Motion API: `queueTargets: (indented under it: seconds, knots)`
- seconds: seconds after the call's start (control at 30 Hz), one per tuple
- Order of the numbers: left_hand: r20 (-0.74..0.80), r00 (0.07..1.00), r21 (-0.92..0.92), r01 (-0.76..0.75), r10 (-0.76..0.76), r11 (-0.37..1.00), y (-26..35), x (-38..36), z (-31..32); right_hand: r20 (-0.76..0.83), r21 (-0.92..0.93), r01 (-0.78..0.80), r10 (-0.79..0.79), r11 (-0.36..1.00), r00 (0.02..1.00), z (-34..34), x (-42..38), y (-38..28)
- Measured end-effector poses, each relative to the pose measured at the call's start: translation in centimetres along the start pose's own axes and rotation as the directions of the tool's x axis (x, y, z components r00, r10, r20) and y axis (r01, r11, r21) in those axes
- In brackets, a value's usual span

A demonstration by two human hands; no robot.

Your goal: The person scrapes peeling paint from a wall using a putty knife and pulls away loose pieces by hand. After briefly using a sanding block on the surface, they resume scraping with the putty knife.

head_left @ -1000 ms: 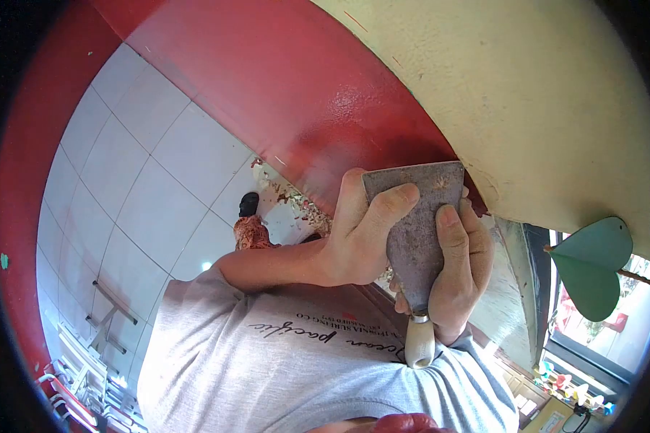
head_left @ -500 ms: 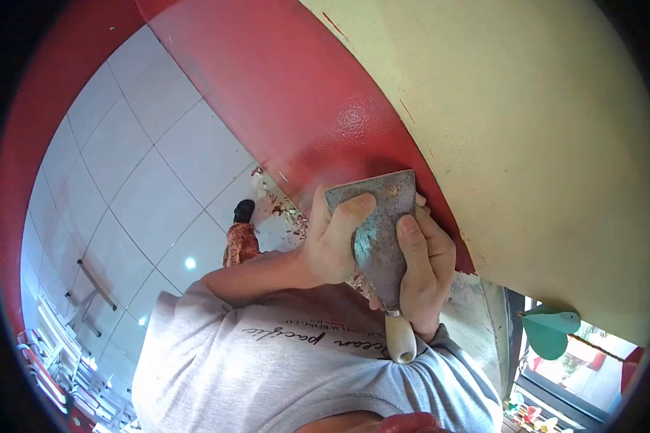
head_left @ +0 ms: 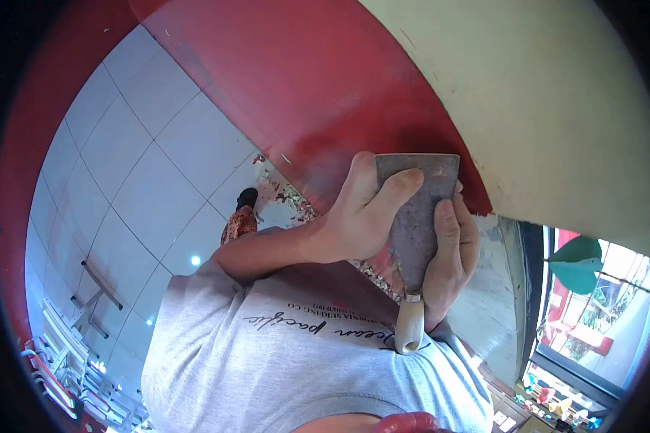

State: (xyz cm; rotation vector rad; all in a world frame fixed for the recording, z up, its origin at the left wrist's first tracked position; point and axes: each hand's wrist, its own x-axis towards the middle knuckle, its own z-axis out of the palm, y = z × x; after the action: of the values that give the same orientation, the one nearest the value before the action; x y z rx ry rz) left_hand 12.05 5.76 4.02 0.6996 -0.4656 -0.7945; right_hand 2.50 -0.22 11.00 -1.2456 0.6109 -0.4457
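Note:
A paint scraper with a wide, stained metal blade and a pale handle is held in both hands, its handle pointing back toward my shirt. My left hand grips the left side of the blade, thumb lying over its upper face. On the right side, my right hand clasps the blade near its edge, thumb on top and fingers tucked beneath. The blade's broad edge points at the red painted band of the wall. Whether it touches the paint cannot be seen.
Cream wall borders the red band. Paint flakes lie along the foot of the wall on white floor tiles. Metal-framed furniture stands at lower left. A green leaf-shaped decoration hangs by the window at right.
Both hands and the scraper have shifted up and right in view, and the blade sits straighter. More of the bare wall patch and window shows at right.

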Motion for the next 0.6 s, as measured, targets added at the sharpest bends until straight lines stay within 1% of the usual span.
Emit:
queueTargets:
  seconds: [0.03, 0.1, 0.17, 0.23, 0.27, 0.33, 0.4, 0.43, 0.47, 0.5, 0.53, 0.6]
  knots:
    - [0.001, 1.0, -0.004, 0.006, -0.006, 1.0, -0.2, -0.1, 0.4, -0.021, 0.019, 0.014, -0.013, 1.0, 1.0, -0.2, -0.4, 0.1]
    - [-0.054, 0.997, -0.021, -0.065, 0.064, 0.998, -0.4, 0.1, 0.9, -0.042, 0.013, 0.043, -0.043, 0.999, 0.998, -0.3, -0.6, 0.2]
    - [-0.038, 0.997, -0.013, -0.075, 0.074, 0.997, -0.5, 0.1, 1.0, -0.054, 0.0, 0.074, -0.074, 0.997, 0.996, -0.5, -0.5, 0.3]
    - [-0.023, 0.995, -0.007, -0.096, 0.096, 0.995, -0.4, 0.4, 1.4, -0.13, -0.133, 0.03, -0.047, 0.991, 0.99, -0.6, -0.3, 0.1]
    - [-0.022, 0.994, -0.025, -0.106, 0.106, 0.994, -0.4, 0.6, 1.6, -0.122, -0.141, 0.035, -0.052, 0.989, 0.991, -0.6, -0.3, 0.0]
    - [-0.024, 0.991, -0.043, -0.129, 0.128, 0.991, -0.5, 0.9, 1.6, -0.123, -0.036, 0.064, -0.068, 0.997, 0.99, -0.8, -0.3, -0.1]
    - [-0.03, 0.99, 0.044, -0.139, 0.14, 0.989, -1.0, 0.9, 1.4, -0.102, -0.043, 0.095, -0.099, 0.995, 0.99, -1.6, 0.2, 0.6]
    - [-0.032, 0.989, 0.042, -0.145, 0.146, 0.989, -2.0, 0.8, 1.3, -0.093, -0.045, 0.117, -0.121, 0.992, 0.988, -1.9, 0.3, 0.7]
    - [-0.084, 0.939, 0.236, -0.306, 0.333, 0.922, -3.5, 0.7, 1.2, -0.089, -0.048, 0.119, -0.123, 0.992, 0.988, -1.7, 0.2, 0.3]
    - [-0.097, 0.854, 0.427, -0.429, 0.511, 0.796, -3.8, 0.8, 1.3, -0.079, -0.056, 0.066, -0.071, 0.996, 0.994, -1.2, 0.0, -0.5]
    - [-0.099, 0.856, 0.424, -0.425, 0.507, 0.8, -3.9, 0.8, 1.3, -0.076, -0.064, 0.008, -0.013, 0.998, 0.997, -0.9, -0.3, -0.8]
    - [-0.135, 0.95, 0.156, -0.261, 0.283, 0.953, -3.2, 0.9, 1.4, -0.093, -0.051, 0.02, -0.025, 0.999, 0.995, -0.7, -0.1, -0.6]
